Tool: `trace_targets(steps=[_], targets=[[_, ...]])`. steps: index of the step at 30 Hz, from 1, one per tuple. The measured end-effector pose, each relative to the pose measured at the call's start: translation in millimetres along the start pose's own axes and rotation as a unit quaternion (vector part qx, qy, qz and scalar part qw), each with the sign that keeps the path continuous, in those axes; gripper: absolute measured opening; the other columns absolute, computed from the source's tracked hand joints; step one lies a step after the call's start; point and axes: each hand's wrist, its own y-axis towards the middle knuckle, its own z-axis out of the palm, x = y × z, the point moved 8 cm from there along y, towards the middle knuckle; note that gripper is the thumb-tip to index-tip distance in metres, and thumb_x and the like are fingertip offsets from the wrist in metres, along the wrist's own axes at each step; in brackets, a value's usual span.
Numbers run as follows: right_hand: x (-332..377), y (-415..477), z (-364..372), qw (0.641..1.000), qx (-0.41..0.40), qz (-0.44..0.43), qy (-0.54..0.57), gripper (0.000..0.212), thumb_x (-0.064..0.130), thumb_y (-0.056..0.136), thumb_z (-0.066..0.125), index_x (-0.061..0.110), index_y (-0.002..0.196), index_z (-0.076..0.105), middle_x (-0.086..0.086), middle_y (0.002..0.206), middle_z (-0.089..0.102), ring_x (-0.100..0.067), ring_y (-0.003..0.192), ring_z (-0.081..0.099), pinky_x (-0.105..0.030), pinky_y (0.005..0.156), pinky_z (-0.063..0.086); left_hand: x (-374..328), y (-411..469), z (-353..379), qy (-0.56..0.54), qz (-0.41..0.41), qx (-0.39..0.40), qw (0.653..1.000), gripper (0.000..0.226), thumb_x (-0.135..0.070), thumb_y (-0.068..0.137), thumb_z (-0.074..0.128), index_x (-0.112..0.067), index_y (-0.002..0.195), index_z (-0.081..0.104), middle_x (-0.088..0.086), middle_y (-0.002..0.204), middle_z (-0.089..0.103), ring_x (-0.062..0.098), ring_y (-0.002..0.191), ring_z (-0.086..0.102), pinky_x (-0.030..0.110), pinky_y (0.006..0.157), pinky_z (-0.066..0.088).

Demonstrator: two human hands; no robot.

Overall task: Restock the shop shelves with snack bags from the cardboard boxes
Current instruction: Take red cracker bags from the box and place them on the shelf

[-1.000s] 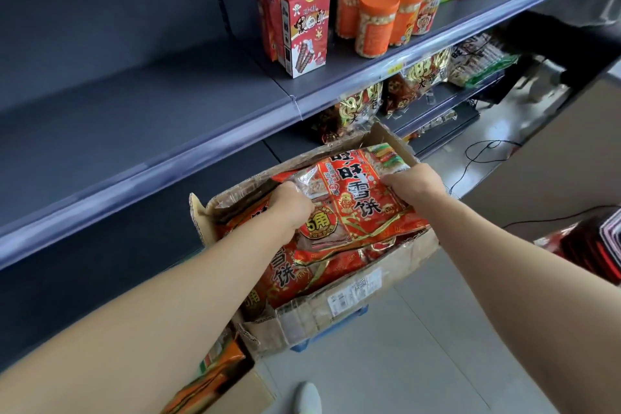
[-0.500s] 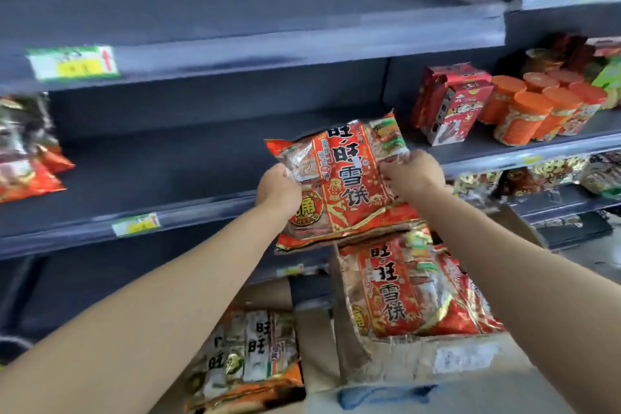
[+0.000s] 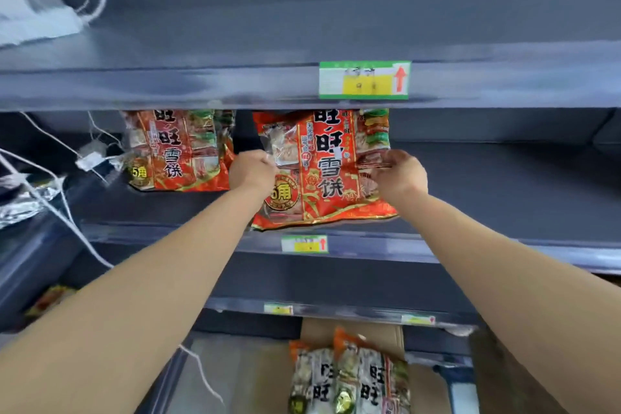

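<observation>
Both hands hold one red bag (image 3: 322, 175) upright over the shelf (image 3: 504, 185), at its front edge. The left hand (image 3: 252, 168) has its fingers curled round the bag's left edge. The right hand (image 3: 401, 171) pinches the bag's right edge, fingers bent and close together. The bag's bottom seam lies right at the shelf's front lip, and I cannot tell whether it rests there or hangs just above. Its top is hidden behind the board (image 3: 201, 87) that runs above the shelf.

A second red bag (image 3: 178, 151) of the same print stands on the shelf to the left of the held one, further back and apart from it, with a dark gap between them. A green and yellow tag (image 3: 304, 243) sits on the shelf's front lip, just under the held bag. A larger tag (image 3: 364, 79) with a red arrow is fixed to the board above the shelf.

At the shelf's left end white cables (image 3: 50, 205) hang and cross, beside a crumpled piece of foil (image 3: 20, 205). Well below the shelf, a cardboard box (image 3: 386, 336) holds two white and orange bags (image 3: 349, 376) standing side by side.
</observation>
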Motion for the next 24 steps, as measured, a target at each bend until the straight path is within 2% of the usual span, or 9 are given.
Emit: trace_targets(steps=[2,4,8,11,12,14,18,21,24], targets=[[12.7,15.6,26.3,1.0,-0.002,-0.012,-0.006,0.036,0.012,0.09,0.053,0.021,0.124,0.059,-0.004,0.116,0.066,-0.021,0.084,0.056,-0.024,0.07,0.044,12.5,31.8,-4.2,-0.042,-0.016,-0.001,0.999,0.018,-0.008,0.094,0.053,-0.012,0.102,0.069,0.007,0.109,0.068,0.028,0.09,0.068,0.032,0.083,0.056],[20.5,31.3,49.7,1.0,-0.007,-0.015,-0.009,0.039,0.01,0.09,0.05,0.022,0.126,0.058,-0.004,0.119,0.065,-0.024,0.095,0.059,-0.023,0.072,0.04,23.6,57.8,-2.0,-0.093,-0.036,0.005,0.995,0.025,-0.01,0.095,0.054,-0.012,0.118,0.064,0.01,0.12,0.065,0.029,0.09,0.07,0.037,0.084,0.057],[22.0,60.5,87.1,0.999,-0.032,-0.002,0.014,0.043,0.009,0.089,0.049,0.025,0.129,0.057,-0.001,0.125,0.063,-0.023,0.11,0.059,-0.022,0.079,0.041,42.0,100.0,11.3,-0.171,-0.05,0.014,0.984,0.033,-0.01,0.096,0.054,-0.009,0.128,0.057,0.011,0.121,0.063,0.028,0.083,0.071,0.037,0.082,0.058],[18.5,77.7,105.5,0.999,-0.049,-0.011,0.01,0.048,0.007,0.089,0.046,0.027,0.132,0.054,0.001,0.129,0.061,-0.022,0.113,0.058,-0.02,0.078,0.039,52.6,124.3,25.5,-0.211,-0.041,0.022,0.976,0.023,-0.006,0.096,0.053,-0.011,0.115,0.065,0.002,0.095,0.059,0.026,0.082,0.068,0.037,0.084,0.057],[17.7,82.9,109.5,0.998,-0.058,-0.017,0.01,0.049,0.007,0.088,0.045,0.027,0.132,0.054,0.001,0.129,0.061,-0.022,0.112,0.058,-0.02,0.077,0.04,53.4,131.9,29.6,-0.21,-0.032,0.023,0.977,0.019,-0.005,0.096,0.052,-0.015,0.096,0.069,-0.001,0.085,0.057,0.026,0.08,0.068,0.039,0.085,0.057],[16.6,94.9,115.8,0.996,-0.078,-0.031,0.01,0.047,0.006,0.089,0.045,0.027,0.13,0.055,0.0,0.127,0.062,-0.022,0.104,0.059,-0.02,0.073,0.039,53.7,146.1,36.1,-0.208,-0.01,0.016,0.978,0.039,-0.003,0.096,0.051,-0.026,0.065,0.056,-0.006,0.072,0.054,0.026,0.08,0.066,0.042,0.086,0.054],[18.8,121.5,122.3,0.993,-0.104,-0.035,0.047,0.044,0.007,0.091,0.047,0.027,0.129,0.057,0.003,0.126,0.062,-0.01,0.085,0.05,-0.01,0.058,0.037,43.3,169.9,45.2,-0.224,0.039,0.003,0.974,0.03,-0.004,0.096,0.05,-0.022,0.082,0.068,-0.005,0.087,0.06,0.025,0.088,0.066,0.039,0.085,0.054],[21.5,137.6,123.4,0.99,-0.11,-0.024,0.083,0.044,0.006,0.09,0.051,0.025,0.13,0.057,0.002,0.127,0.062,-0.01,0.083,0.051,-0.003,0.044,0.033,36.3,182.3,49.9,-0.211,0.057,0.0,0.976,0.048,0.001,0.095,0.047,-0.032,0.06,0.048,-0.013,0.072,0.053,0.017,0.075,0.058,0.026,0.066,0.049],[21.6,146.4,127.7,0.989,-0.102,-0.015,0.105,0.046,0.002,0.088,0.051,0.023,0.128,0.057,0.0,0.122,0.063,-0.012,0.075,0.053,0.0,0.033,0.031,31.8,190.8,53.9,-0.195,0.066,-0.004,0.979,0.041,-0.001,0.095,0.047,-0.034,0.071,0.055,-0.011,0.077,0.055,0.01,0.069,0.054,0.018,0.058,0.042]])
